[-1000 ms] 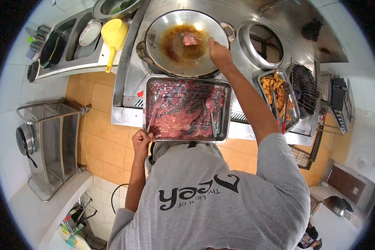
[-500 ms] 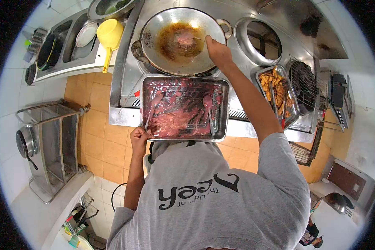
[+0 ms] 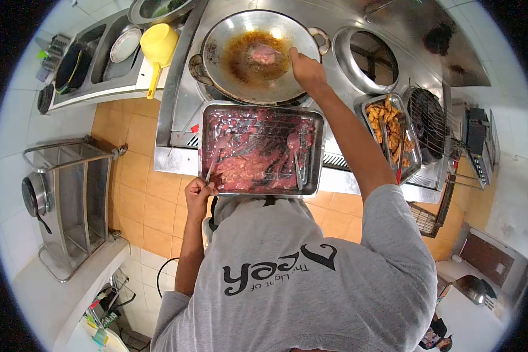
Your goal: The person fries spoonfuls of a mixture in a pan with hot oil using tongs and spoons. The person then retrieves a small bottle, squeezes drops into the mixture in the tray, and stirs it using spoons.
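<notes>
At the top centre of the frame, a round silver metal wok (image 3: 234,29) sits on the flat steel stove (image 3: 185,108), a pinkish lump of meat (image 3: 265,55) in it and my right hand (image 3: 308,69) over its right side. Just below is a rectangular steel tray (image 3: 317,146) of wet reddish meat (image 3: 246,168), my left hand (image 3: 199,190) at its lower-left corner. Farther right, a smaller rectangular tray (image 3: 413,157) of golden-brown pieces (image 3: 394,126) lies below a round steel ring (image 3: 343,58); at upper left, a round yellow dipper (image 3: 159,46) lies right of a grey metal sink (image 3: 108,71).
</notes>
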Available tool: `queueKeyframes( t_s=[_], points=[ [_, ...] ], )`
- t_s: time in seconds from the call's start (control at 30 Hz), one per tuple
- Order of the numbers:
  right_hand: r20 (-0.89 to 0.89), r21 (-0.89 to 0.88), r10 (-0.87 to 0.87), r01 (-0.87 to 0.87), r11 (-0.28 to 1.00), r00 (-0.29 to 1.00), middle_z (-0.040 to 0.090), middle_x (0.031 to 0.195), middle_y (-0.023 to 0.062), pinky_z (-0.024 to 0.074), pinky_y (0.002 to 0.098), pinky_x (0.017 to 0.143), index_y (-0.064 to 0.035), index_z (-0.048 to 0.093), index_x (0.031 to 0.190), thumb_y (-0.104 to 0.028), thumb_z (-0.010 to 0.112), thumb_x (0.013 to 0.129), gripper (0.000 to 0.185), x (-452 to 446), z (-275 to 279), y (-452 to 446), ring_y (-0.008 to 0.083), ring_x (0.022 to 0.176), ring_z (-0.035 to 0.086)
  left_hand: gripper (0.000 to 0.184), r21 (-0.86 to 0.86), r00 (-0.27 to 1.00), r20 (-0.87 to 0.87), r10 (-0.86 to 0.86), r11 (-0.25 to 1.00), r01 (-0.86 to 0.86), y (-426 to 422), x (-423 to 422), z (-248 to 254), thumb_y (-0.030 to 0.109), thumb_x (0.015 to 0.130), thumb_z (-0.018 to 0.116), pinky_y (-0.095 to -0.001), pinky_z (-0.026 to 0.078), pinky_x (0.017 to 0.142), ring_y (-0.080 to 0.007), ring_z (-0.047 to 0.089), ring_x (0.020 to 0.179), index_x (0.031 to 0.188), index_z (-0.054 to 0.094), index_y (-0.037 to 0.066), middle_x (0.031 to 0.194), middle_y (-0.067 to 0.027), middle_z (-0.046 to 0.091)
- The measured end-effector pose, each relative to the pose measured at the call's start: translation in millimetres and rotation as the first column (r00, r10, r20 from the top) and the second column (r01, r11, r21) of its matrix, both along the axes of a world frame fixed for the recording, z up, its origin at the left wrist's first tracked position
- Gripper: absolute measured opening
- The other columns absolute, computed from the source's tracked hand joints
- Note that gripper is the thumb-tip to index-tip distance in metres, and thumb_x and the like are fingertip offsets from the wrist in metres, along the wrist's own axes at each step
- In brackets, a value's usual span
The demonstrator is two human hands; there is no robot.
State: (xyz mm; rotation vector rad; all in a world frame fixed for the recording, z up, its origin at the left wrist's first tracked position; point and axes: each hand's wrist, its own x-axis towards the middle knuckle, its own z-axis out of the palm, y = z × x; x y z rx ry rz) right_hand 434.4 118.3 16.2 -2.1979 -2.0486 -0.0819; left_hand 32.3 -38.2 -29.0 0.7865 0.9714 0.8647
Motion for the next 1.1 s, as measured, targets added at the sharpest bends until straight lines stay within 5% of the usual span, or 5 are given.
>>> queueKeyframes(
  t_s=[0.43,0.63,0.83,1.03,1.1],
  points=[
    [-0.055,-0.074,0.012,-0.016,0.997,0.998,0.062,0.082,0.0227,0.0484,0.0491,0.063,-0.0070,0.038,0.101,-0.012,0.038,0.086,0.015,1,-2,0,0.0403,0.074,0.061,0.024,0.018,0.999,0.010,0.036,0.999,-0.036,-6,1,-1,-0.003,0.081,0.056,-0.0248,0.045,0.057,-0.0129,0.054,0.058,0.065,0.042,0.006,0.061,-0.0052,0.053],
    [-0.114,-0.158,-0.120,0.101,0.982,0.986,0.063,0.081,0.0241,0.0502,0.0495,0.063,-0.0025,0.041,0.100,-0.011,0.044,0.084,0.018,5,5,7,0.0407,0.075,0.063,0.023,-0.024,0.998,0.005,0.056,0.998,-0.056,-6,0,-5,-0.003,0.081,0.056,-0.0255,0.046,0.057,-0.0134,0.055,0.058,0.065,0.043,0.006,0.061,-0.0054,0.053],
    [-0.345,-0.200,-0.296,0.239,0.950,0.891,0.061,0.091,0.0281,0.0468,0.0498,0.078,0.0004,0.046,0.102,-0.014,0.045,0.083,0.024,21,-6,22,0.0438,0.087,0.060,0.022,-0.011,0.998,0.004,0.057,0.998,-0.057,-5,3,2,-0.002,0.081,0.056,-0.0256,0.046,0.057,-0.0136,0.056,0.058,0.065,0.043,0.006,0.061,-0.0059,0.054],
    [-0.298,-0.262,-0.342,0.268,0.927,0.891,0.060,0.096,0.0287,0.0453,0.0473,0.083,0.0025,0.054,0.103,-0.019,0.045,0.082,0.031,37,-12,36,0.0420,0.095,0.058,0.022,-0.004,0.999,0.021,0.032,0.999,-0.032,-6,2,-2,-0.003,0.081,0.055,-0.0255,0.046,0.058,-0.0135,0.056,0.059,0.065,0.043,0.005,0.063,-0.0061,0.055],
    [-0.457,-0.280,-0.392,0.290,0.915,0.798,0.060,0.097,0.0278,0.0455,0.0463,0.083,0.0035,0.056,0.100,-0.018,0.045,0.081,0.030,35,-4,33,0.0413,0.096,0.058,0.022,-0.013,0.999,0.018,0.043,0.999,-0.042,-6,3,1,-0.003,0.081,0.055,-0.0258,0.047,0.059,-0.0135,0.055,0.059,0.065,0.043,0.005,0.063,-0.0060,0.054]
  ],
)
